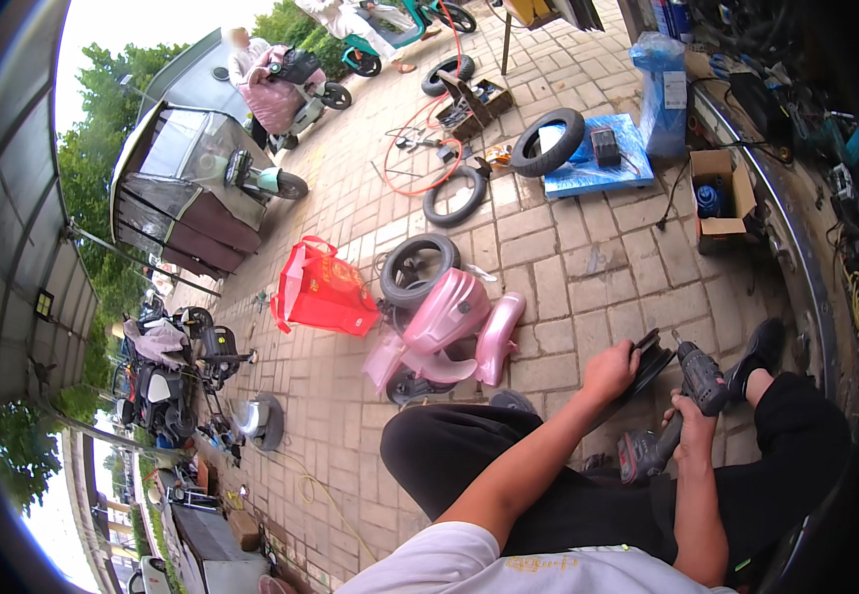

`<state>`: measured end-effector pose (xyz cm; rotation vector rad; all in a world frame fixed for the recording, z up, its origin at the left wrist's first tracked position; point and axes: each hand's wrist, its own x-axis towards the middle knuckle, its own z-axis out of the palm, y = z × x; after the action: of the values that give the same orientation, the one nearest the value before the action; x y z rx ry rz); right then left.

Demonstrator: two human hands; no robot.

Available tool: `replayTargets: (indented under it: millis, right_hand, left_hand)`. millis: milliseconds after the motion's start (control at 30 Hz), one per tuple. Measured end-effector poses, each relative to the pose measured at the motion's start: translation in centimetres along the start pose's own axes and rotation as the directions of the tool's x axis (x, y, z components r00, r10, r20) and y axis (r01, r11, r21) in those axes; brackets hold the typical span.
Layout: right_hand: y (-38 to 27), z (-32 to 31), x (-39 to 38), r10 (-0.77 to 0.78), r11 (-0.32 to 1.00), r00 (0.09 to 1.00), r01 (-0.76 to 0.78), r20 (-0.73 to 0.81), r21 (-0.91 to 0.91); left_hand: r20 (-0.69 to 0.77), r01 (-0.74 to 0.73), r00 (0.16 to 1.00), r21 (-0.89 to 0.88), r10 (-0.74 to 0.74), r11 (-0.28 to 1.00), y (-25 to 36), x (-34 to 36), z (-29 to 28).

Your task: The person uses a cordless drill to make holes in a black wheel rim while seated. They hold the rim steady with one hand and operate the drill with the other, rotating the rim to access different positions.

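My left hand [610, 368] grips a long black part [649, 364] at the lower right, its fingers wrapped round the edge. Beside it, my right hand [692, 426] is closed on the handle of a grey cordless drill [703, 381], whose bit points up at the black part's right end; whether they touch I cannot tell. Pink plastic body panels [444, 312] lie on the paving to the left, by a tyre [394, 262] and a red bag [321, 292].
Tyres [535, 168], a tool box [459, 119], an orange hose and a blue board [608, 180] lie ahead. A cardboard box [721, 226] stands right, near a metal edge. Scooters [162, 376] line the left. People [248, 69] are by scooters at the back.
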<state>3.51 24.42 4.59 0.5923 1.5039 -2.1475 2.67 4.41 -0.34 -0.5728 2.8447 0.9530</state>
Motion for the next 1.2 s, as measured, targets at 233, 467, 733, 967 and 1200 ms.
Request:
replayTargets:
  millis: [233,467,733,967,1200]
  right_hand:
    - [-0.9,0.4,-0.8,-0.079,0.992,0.997,0.08,-0.012,0.096]
    - [-1.6,0.2,-0.5,-0.118,0.985,0.989,0.127,-0.084,0.118]
    - [-2.4,0.5,-1.3,-0.083,0.989,0.997,0.081,0.006,0.122]
    - [-0.9,1.3,-1.6,0.055,0.995,0.969,-0.032,0.241,-0.097]
    - [0.1,1.3,-1.4,0.002,0.979,0.975,0.043,0.224,-0.197]
  left_hand:
    - [-0.052,0.056,0.997,-0.14,-0.064,0.989,0.3,-0.4,-1.3]
    - [-0.34,-0.144,0.94,-0.458,-0.022,0.877,-1.9,1.0,-2.2]
    - [-0.232,-0.12,0.973,-0.436,0.017,0.892,-3.1,0.2,1.2]
    - [-0.249,-0.146,0.967,-0.402,0.045,0.904,-2.8,0.6,0.4]
    - [-0.254,-0.17,0.963,-0.328,0.086,0.929,-2.7,1.0,0.6]
